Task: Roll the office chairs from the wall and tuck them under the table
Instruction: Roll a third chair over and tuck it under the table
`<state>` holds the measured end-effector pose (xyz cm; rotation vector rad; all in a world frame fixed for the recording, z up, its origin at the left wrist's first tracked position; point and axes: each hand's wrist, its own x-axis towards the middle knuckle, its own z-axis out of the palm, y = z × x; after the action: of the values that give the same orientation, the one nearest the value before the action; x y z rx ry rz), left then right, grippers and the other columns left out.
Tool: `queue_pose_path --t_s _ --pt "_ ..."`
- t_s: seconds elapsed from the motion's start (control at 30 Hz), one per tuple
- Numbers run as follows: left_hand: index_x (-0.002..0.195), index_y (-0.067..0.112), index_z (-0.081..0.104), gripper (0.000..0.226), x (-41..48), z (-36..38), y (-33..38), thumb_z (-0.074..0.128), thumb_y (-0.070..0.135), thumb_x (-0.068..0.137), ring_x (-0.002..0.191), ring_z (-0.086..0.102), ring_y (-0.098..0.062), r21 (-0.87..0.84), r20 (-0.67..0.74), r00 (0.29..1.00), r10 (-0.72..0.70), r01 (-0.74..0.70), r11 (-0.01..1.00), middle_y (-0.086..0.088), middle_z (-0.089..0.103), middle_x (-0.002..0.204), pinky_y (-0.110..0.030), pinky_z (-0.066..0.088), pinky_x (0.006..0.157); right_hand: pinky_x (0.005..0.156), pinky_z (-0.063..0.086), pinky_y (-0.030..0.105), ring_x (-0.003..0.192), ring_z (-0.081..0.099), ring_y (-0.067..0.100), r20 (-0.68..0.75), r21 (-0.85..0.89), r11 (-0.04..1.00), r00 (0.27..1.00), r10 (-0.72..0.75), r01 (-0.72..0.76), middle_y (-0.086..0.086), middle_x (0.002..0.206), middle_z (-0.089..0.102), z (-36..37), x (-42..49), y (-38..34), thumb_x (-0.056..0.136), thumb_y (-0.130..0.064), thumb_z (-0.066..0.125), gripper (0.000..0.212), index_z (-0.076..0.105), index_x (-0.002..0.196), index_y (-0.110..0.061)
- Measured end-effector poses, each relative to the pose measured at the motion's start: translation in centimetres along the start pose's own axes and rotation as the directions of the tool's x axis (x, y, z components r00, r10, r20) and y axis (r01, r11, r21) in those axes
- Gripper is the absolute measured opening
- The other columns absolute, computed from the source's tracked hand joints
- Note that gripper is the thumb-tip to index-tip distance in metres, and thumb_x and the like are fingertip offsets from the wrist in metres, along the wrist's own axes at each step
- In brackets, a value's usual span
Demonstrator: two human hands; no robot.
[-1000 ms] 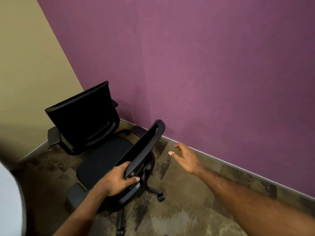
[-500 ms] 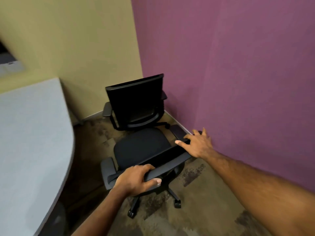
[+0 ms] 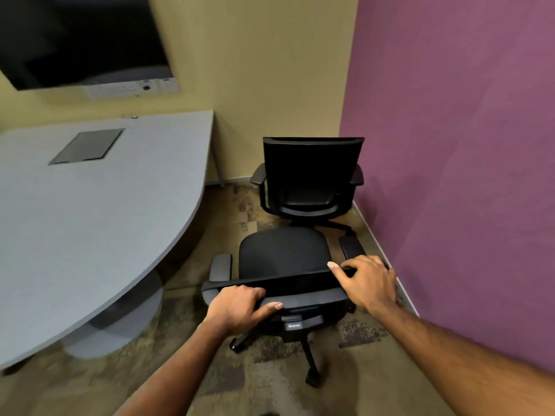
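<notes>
A black office chair stands right in front of me on the carpet, its backrest toward me. My left hand grips the top edge of that backrest at its left end. My right hand rests on the right end of the same edge, fingers curled over it. A second black chair stands in the corner behind it, against the purple wall. The grey rounded table fills the left side, a gap of carpet between it and the near chair.
A purple wall runs close along the right, a beige wall at the back. A dark screen hangs above the table. The table's round grey pedestal base sits on the patterned carpet at lower left.
My view has swung left, bringing the table and screen into sight. My right hand reached over and settled on the backrest's right end; the near chair has turned so its back faces me squarely.
</notes>
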<state>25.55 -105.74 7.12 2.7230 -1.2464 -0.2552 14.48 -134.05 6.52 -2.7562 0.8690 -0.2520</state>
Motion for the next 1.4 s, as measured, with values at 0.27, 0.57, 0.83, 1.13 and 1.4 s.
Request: queue_pose_path --t_s 0.27,0.57,0.83,1.13,1.4 --pt "0.067 0.021 0.042 0.074 -5.0 1.1 2.2 0.017 0.088 0.085 0.053 0.043 -0.014 -0.012 -0.11 0.988 -0.11 0.109 0.994 0.005 0.045 0.059 -0.037 0.03 0.051 0.094 0.04 0.047 0.118 0.054 0.014 0.058 0.026 0.991 0.989 -0.133 0.131 -0.017 0.107 0.07 0.0 0.1 -0.2 0.084 -0.082 0.037 0.062 0.076 0.099 -0.035" --pt "0.118 0.027 0.065 0.05 -8.7 1.6 -1.0 0.052 0.068 0.091 0.114 0.057 -0.012 -0.046 -0.474 0.87 -0.135 0.129 0.991 0.009 0.06 0.119 -0.034 0.043 0.098 0.101 0.033 0.052 0.116 0.053 0.015 0.133 0.068 0.959 0.95 -0.284 0.277 -0.017 0.101 0.069 1.5 2.4 -4.4 0.083 -0.08 0.036 0.058 0.074 0.092 -0.037" --pt "0.143 0.031 0.051 0.112 -9.6 -0.7 -6.7 0.017 0.104 0.065 0.119 0.06 -0.011 -0.026 -0.107 0.898 -0.427 0.427 0.904 0.011 0.062 0.135 -0.037 0.049 0.097 0.117 0.01 0.063 0.118 0.051 0.014 0.196 0.04 0.93 0.909 -0.367 0.367 -0.013 0.101 0.065 3.7 5.6 -10.4 0.089 -0.067 0.041 0.043 0.069 0.088 -0.035" --pt "0.145 0.033 0.047 0.122 -10.3 -1.5 -11.6 0.026 0.109 0.053 0.119 0.061 -0.009 -0.061 -0.107 0.893 -0.437 0.433 0.899 0.014 0.06 0.138 -0.029 0.051 0.094 0.116 0.018 0.06 0.12 0.052 0.018 0.182 0.053 0.92 0.902 -0.391 0.388 -0.008 0.108 0.066 4.7 7.9 -16.2 0.094 -0.061 0.043 0.042 0.07 0.095 -0.029" --pt "0.144 0.034 0.05 0.117 -10.6 -2.0 -16.6 0.026 0.108 0.057 0.118 0.062 -0.01 -0.113 -0.185 0.834 -0.521 0.508 0.854 0.014 0.062 0.136 -0.033 0.052 0.092 0.117 0.026 0.053 0.135 0.045 0.019 0.07 0.196 0.922 0.933 -0.353 0.334 -0.003 0.115 0.069 7.8 9.9 -22.8 0.096 -0.052 0.052 0.038 0.072 0.096 -0.019"
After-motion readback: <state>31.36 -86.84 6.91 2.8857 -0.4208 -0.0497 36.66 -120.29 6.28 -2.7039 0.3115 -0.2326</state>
